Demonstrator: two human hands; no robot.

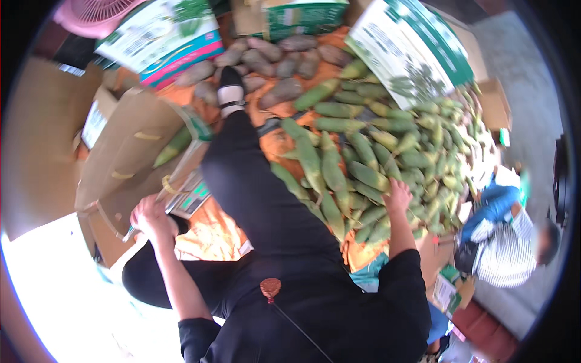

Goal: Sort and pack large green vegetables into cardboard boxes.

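My left hand (151,215) is closed at the near edge of an open cardboard box (100,187), its fingers curled over the rim. Inside that box lies one long green radish (173,147). A small scale with a green display (195,196) shows beside the box, partly hidden by it. My right hand (397,196) reaches into a large heap of green radishes (417,158). Its fingers bend over the pale end of one green radish (368,175) and touch it; the grip is partly hidden.
Purplish-brown tubers (284,60) lie at the far side on an orange cloth (212,227). Printed cartons (411,51) stand behind and beside the heap. A pink fan (97,15) is at far left. At the right sits a person in a striped top (502,257). My stretched leg (254,175) crosses the middle.
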